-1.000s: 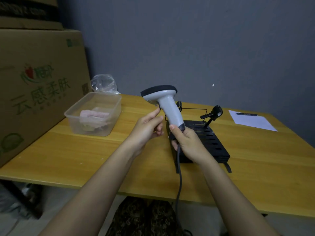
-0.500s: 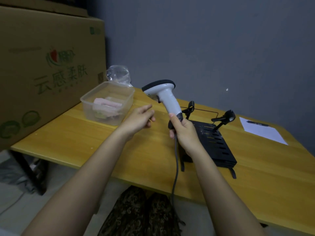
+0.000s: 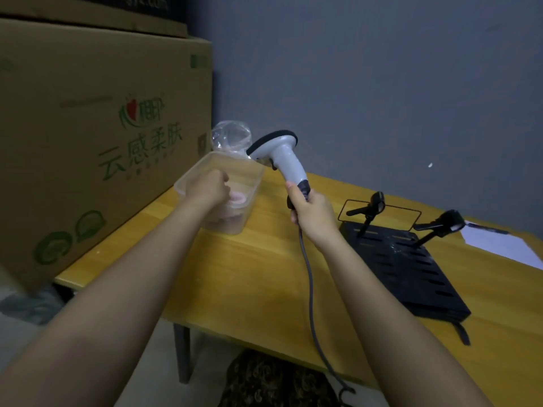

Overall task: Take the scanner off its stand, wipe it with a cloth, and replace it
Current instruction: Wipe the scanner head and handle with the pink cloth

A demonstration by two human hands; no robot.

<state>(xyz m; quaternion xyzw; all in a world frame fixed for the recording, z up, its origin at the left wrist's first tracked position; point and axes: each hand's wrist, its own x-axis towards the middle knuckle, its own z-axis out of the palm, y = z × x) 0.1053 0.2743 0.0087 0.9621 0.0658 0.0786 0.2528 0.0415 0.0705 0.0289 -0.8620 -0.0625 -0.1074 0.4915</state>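
Observation:
My right hand (image 3: pixel 313 214) grips the lower handle of the white-and-grey scanner (image 3: pixel 283 155) and holds it upright above the wooden table (image 3: pixel 252 277). The scanner's head points left, and its grey cable (image 3: pixel 308 289) hangs down over the table's front edge. My left hand (image 3: pixel 207 188) is inside a clear plastic tub (image 3: pixel 188 179), with its fingers curled down onto a pink cloth (image 3: pixel 238 198). Whether the fingers grip the cloth is hidden. The black stand (image 3: pixel 405 268), a slotted base with two gooseneck holders (image 3: pixel 374 202), sits empty to the right of my right hand.
A large cardboard box (image 3: pixel 102 142) stands against the table's left side. A crumpled clear bag (image 3: pixel 232 138) lies behind the tub. A white sheet of paper (image 3: pixel 505 245) with a pen (image 3: pixel 486 229) on it lies at the far right, beyond the stand.
My left hand has let go of the scanner and moved left into the tub, onto the cloth. My right hand has carried the scanner left, away from the stand. The view has turned left.

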